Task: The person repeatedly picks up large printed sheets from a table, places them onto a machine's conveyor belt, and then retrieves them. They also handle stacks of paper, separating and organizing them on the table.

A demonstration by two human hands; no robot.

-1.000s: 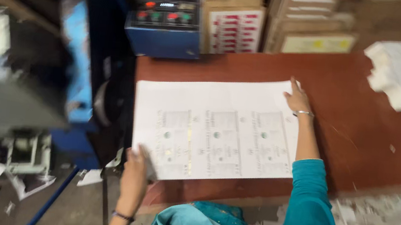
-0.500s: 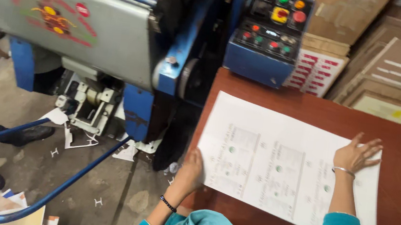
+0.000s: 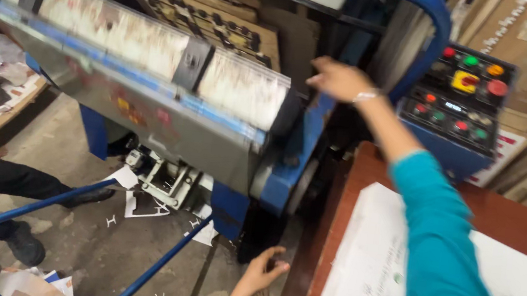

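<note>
My right hand (image 3: 338, 79) reaches out over the blue and grey press machine (image 3: 152, 90), fingers spread, holding nothing; a bracelet sits on the wrist and the sleeve is teal. My left hand (image 3: 261, 273) hangs low beside the brown table's left edge (image 3: 322, 239), fingers loosely curled and empty. A large white printed sheet (image 3: 368, 270) lies flat on the table, partly hidden by my right arm.
A blue control box (image 3: 459, 116) with coloured buttons stands behind the table. A curved blue rail (image 3: 41, 209) crosses the floor. Another person's dark legs and shoes (image 3: 13, 232) are at the left. Paper scraps litter the floor; cardboard is stacked at the back right.
Both hands have left the white sheet. My right hand has swung up and left toward the machine, my left hand has dropped beside the table, and the view has turned left.
</note>
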